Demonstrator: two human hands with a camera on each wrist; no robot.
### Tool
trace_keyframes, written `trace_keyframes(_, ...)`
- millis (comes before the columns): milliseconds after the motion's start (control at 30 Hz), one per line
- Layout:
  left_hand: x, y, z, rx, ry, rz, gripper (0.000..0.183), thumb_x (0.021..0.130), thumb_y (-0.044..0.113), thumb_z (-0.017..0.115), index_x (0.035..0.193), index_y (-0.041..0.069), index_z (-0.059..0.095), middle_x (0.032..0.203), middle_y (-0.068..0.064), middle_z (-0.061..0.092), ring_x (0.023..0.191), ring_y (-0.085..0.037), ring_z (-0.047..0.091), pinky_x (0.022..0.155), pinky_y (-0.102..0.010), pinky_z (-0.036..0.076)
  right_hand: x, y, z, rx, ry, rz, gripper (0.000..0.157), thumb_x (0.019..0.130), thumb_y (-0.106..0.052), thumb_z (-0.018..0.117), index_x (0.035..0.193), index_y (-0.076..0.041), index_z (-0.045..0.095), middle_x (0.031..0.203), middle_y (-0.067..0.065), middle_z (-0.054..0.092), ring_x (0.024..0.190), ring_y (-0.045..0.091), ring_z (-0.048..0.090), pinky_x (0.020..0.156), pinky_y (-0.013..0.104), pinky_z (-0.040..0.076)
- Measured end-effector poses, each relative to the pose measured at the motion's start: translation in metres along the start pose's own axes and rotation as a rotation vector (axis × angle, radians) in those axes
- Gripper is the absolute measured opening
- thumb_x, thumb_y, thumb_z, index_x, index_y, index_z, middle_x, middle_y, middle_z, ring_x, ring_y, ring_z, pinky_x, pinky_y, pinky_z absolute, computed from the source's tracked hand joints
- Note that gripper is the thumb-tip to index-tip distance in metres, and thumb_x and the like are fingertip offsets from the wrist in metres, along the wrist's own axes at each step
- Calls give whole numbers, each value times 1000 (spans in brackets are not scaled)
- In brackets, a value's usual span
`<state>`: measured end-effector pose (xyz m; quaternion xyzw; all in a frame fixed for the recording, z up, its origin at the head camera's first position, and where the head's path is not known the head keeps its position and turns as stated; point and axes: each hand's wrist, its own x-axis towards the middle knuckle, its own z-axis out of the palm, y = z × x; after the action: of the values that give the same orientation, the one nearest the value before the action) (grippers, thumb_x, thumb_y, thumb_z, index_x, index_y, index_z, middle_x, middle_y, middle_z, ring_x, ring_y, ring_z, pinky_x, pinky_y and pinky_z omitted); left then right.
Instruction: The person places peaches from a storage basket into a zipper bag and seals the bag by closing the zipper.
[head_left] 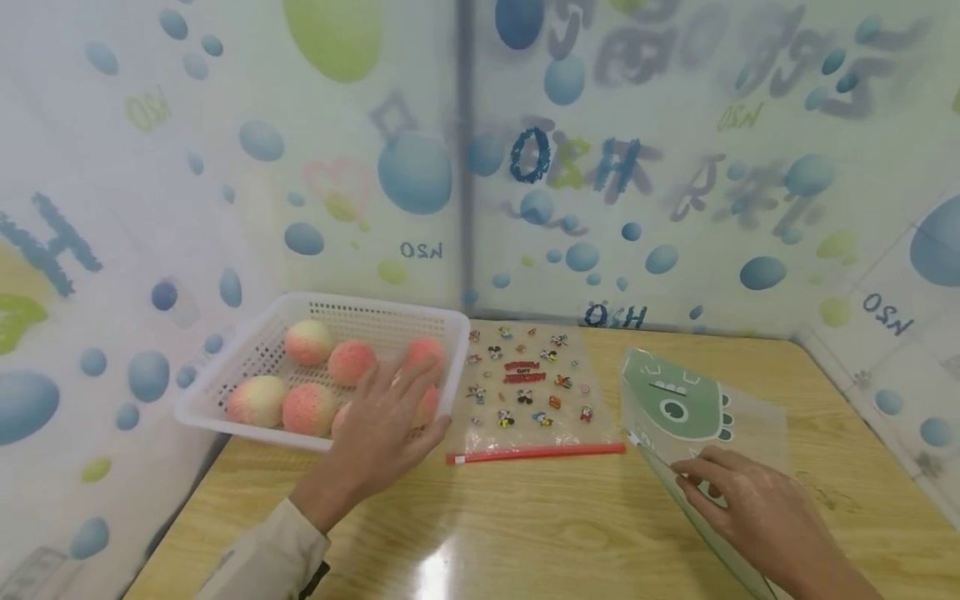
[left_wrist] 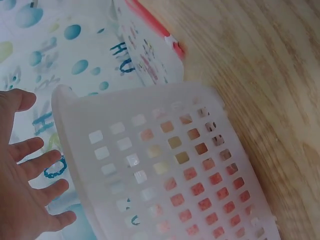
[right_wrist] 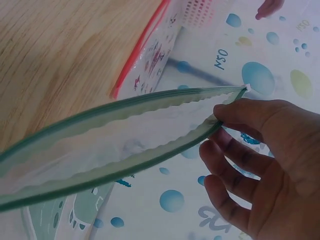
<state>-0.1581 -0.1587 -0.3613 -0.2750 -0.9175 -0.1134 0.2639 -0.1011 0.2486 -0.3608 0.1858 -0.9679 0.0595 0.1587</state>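
Note:
My left hand (head_left: 384, 427) hovers over the right side of a white plastic basket (head_left: 234, 428), palm down with fingers spread. Several pink and yellow peaches (head_left: 309, 409) lie in the basket, some partly hidden by that hand. In the left wrist view the fingers stand above the basket rim (left_wrist: 75, 150) and hold nothing. On the right, my right hand (head_left: 757, 504) pinches the upper edge of a clear zipper bag (head_left: 678, 404) with a green dinosaur print. The right wrist view shows this bag's mouth (right_wrist: 135, 135) gaping, with a slider at its far end.
Flat on the wooden table (head_left: 555, 517), between basket and green bag, lies a second clear zipper bag (head_left: 525, 387) with cartoon prints and a red zip strip. Walls patterned with blue and green bubbles (head_left: 415, 173) rise behind the table and at its sides.

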Motion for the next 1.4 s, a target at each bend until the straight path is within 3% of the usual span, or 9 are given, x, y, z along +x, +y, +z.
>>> trace_keyframes(267,-3,13,1,-44,-19,15,52,87,40,50,130,13,46,134,0,43,123,-24,34,101,-50,18,2,-2,-1,12,30,-46,14,71,-29,74,84,-28,69,74,-22,50,57,-3,44,46,20,39)
trace_keyframes(633,-3,28,9,-82,-30,28,57,84,43,53,133,16,41,125,2,49,124,-21,33,102,-48,18,8,-10,0,-10,3,-23,14,73,-33,72,86,-31,71,76,-20,52,60,0,46,48,22,41)
trace_keyframes(900,6,51,21,-112,-3,106,53,83,41,54,128,15,45,127,3,48,124,-20,32,101,-46,19,13,-19,3,0,18,-71,13,73,-31,72,86,-31,72,72,-22,48,55,-4,40,46,20,38)
trace_keyframes(1200,15,69,33,-78,24,185,45,82,39,55,120,15,53,128,1,48,123,-24,34,100,-45,23,18,-25,7,-15,-82,-9,12,75,-34,70,87,-34,72,68,-23,47,52,-2,37,46,18,37)
trace_keyframes(1400,29,82,37,-72,6,245,32,84,40,51,108,20,59,129,2,46,123,-22,34,100,-45,21,23,-24,11,-24,-61,-102,14,74,-33,71,88,-34,72,68,-25,44,52,-1,34,47,18,35)
